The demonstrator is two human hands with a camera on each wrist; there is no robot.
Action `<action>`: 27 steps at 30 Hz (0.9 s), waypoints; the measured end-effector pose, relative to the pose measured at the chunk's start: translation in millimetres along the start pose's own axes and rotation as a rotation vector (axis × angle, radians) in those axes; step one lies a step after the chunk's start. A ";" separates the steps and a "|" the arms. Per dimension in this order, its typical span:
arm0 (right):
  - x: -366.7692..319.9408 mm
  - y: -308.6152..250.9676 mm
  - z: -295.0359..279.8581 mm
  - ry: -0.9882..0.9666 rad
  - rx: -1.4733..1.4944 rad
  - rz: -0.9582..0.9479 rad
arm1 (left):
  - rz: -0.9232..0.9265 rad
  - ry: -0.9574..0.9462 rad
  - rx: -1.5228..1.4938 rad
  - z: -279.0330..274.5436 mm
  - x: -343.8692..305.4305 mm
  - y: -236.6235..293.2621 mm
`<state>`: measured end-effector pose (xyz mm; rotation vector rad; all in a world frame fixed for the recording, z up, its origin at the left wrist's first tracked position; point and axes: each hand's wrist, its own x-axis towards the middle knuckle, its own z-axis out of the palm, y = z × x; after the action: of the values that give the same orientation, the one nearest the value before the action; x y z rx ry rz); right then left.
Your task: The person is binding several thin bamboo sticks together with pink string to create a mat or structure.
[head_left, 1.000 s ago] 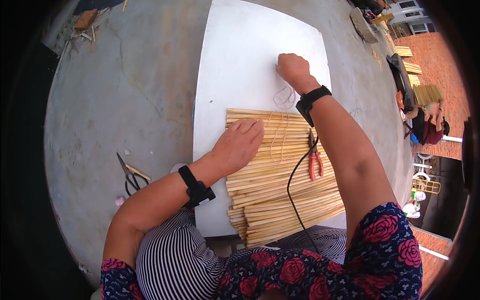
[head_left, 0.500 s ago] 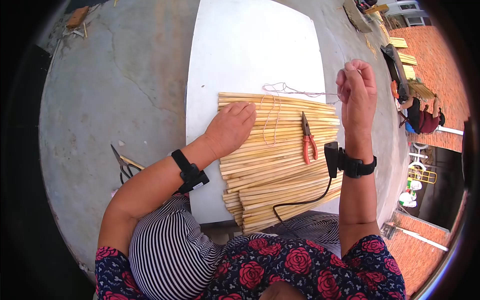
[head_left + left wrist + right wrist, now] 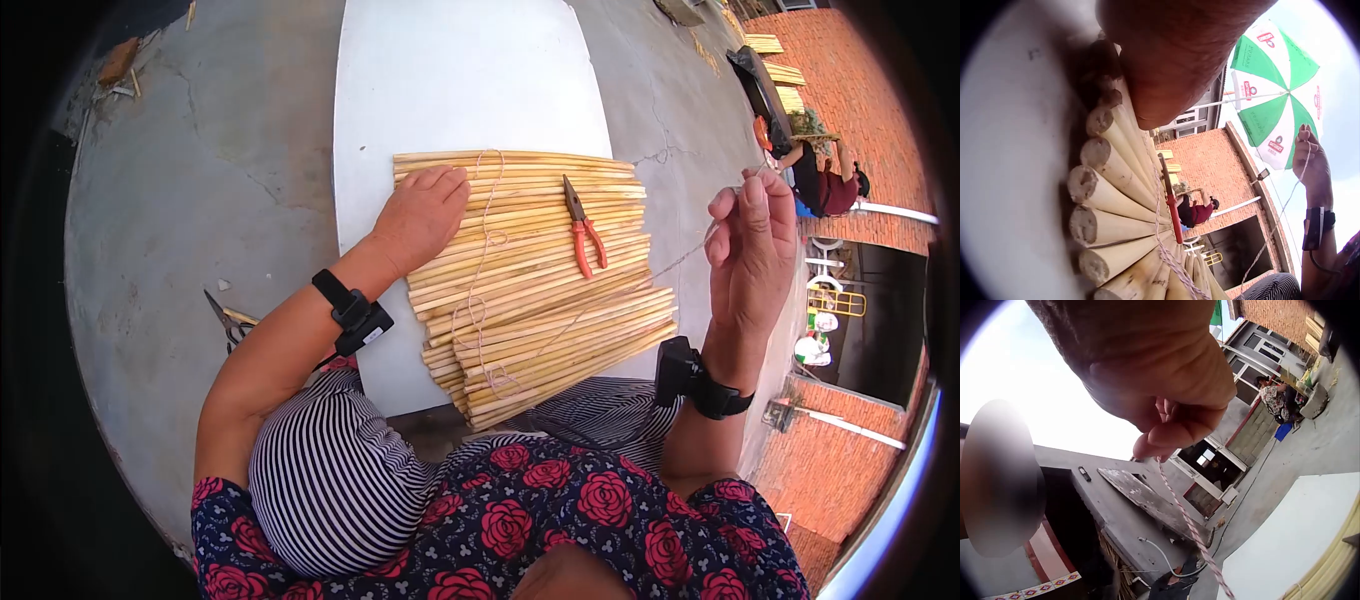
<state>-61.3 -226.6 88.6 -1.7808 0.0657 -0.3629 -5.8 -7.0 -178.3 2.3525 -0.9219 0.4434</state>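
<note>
Thin pale sticks (image 3: 550, 265) lie side by side in a mat, several layered at the near end. My left hand (image 3: 425, 218) rests on them at the far left, fingers extended. Off the mat's right side, my raised right hand (image 3: 752, 240) pinches pink-and-white twine (image 3: 1192, 531) between thumb and fingertips. From there the twine slants down to the near sticks; more of it lies in loose loops across the mat's left part. Red-handled pliers (image 3: 582, 238) lie on the sticks between my hands. In the left wrist view, round cut stick ends (image 3: 1093, 187) show close up.
Beneath the sticks is a white board (image 3: 465, 85). Black scissors (image 3: 232, 322) lie on the concrete floor (image 3: 200, 220) at left. Another person (image 3: 830, 185) sits by the brick wall (image 3: 860, 95) at right. A green-and-white umbrella (image 3: 1269, 119) stands behind my right hand.
My right hand has gone from the board's far part out to the right and nearer me, drawing the twine along. Twine now trails across the near sticks. My left hand stays on the sticks.
</note>
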 end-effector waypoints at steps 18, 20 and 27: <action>-9.7 69.2 -13.1 -0.284 -0.120 0.434 | -0.033 -0.114 -0.346 -15.7 9.5 -5.4; -14.7 85.1 -8.9 -0.413 -0.157 0.469 | -0.098 -0.101 -0.291 -23.2 8.8 -8.6; -20.6 155.0 34.9 -0.404 -0.486 0.371 | -0.228 0.118 -0.166 -29.9 13.0 -15.1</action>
<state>-47.9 -226.7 -71.1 -2.2346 0.2080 0.3098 11.1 13.8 -154.5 2.2210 -0.6029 0.3928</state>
